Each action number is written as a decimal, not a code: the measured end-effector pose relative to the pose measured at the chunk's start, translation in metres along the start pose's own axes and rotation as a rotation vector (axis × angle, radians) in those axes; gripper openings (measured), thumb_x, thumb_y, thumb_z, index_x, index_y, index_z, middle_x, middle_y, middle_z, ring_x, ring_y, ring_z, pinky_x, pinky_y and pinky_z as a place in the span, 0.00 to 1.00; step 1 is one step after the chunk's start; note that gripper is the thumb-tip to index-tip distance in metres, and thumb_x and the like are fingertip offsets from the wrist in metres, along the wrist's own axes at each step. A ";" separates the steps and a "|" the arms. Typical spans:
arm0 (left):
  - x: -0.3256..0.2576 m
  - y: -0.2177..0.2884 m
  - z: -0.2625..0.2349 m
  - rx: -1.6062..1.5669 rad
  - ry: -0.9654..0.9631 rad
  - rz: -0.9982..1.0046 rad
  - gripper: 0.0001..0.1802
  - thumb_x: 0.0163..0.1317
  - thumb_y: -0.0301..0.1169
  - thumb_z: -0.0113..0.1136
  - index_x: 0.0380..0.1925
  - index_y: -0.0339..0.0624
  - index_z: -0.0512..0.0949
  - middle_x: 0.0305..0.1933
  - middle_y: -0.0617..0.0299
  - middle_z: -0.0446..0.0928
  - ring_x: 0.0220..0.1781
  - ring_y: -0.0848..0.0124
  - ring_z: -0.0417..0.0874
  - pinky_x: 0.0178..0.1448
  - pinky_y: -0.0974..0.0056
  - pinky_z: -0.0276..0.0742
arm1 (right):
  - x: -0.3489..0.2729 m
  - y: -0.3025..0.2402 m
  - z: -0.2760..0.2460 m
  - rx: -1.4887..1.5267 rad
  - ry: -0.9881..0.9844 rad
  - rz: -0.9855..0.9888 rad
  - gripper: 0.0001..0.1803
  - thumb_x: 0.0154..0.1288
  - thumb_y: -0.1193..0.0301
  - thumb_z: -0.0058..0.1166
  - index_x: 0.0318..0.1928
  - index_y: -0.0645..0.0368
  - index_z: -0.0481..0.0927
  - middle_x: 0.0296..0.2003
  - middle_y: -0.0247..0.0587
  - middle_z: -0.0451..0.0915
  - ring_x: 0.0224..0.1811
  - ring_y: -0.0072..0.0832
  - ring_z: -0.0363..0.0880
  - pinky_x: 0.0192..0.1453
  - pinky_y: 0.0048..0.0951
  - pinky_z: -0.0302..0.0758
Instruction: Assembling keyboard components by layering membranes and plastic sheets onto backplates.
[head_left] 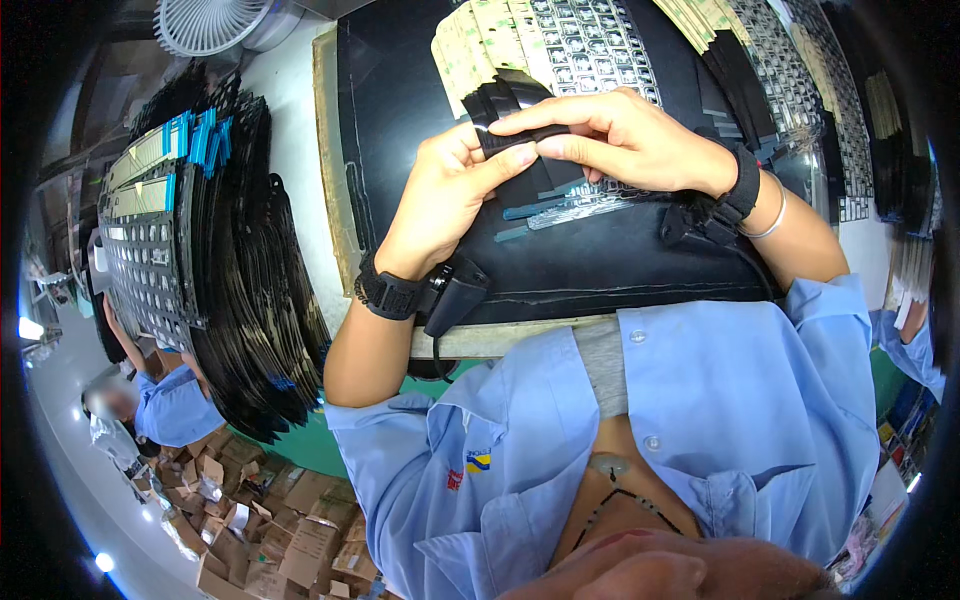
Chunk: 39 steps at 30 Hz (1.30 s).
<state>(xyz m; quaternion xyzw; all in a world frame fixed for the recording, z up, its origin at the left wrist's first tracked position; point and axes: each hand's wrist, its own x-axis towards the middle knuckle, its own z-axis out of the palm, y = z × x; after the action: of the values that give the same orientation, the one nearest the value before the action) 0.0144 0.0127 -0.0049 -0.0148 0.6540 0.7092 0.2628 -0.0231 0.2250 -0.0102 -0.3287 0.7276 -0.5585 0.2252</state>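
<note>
On the black mat lies a fanned set of thin sheets, pale yellow-green on one side, with a key-like grid pattern on the other part. Black flexible strips stick out from their near edge. My left hand is closed, its thumb and fingers pinching these strips. From the right, my right hand bears on the same strips, thumb and index finger closed on them beside the left thumb. Below the hands, blue-grey strip ends rest on the mat. Part of the strips is hidden behind my fingers.
To the left stands a tall stack of black keyboard-shaped sheets with blue tabs. More patterned sheets lie at the right. A white fan is at the far left. Cardboard boxes fill the floor, and another person works at left.
</note>
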 end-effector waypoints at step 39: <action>0.002 -0.003 0.002 0.034 0.061 0.000 0.10 0.60 0.35 0.65 0.35 0.41 0.77 0.22 0.76 0.70 0.20 0.89 0.65 0.23 0.81 0.59 | 0.000 0.001 -0.001 -0.036 -0.015 0.002 0.20 0.68 0.71 0.47 0.60 0.46 0.74 0.35 0.41 0.83 0.22 0.22 0.79 0.30 0.24 0.79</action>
<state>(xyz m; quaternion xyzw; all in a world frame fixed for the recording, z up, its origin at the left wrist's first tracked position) 0.0142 0.0150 -0.0078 -0.0319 0.6735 0.6973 0.2432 -0.0244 0.2256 -0.0110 -0.3362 0.7363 -0.5425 0.2250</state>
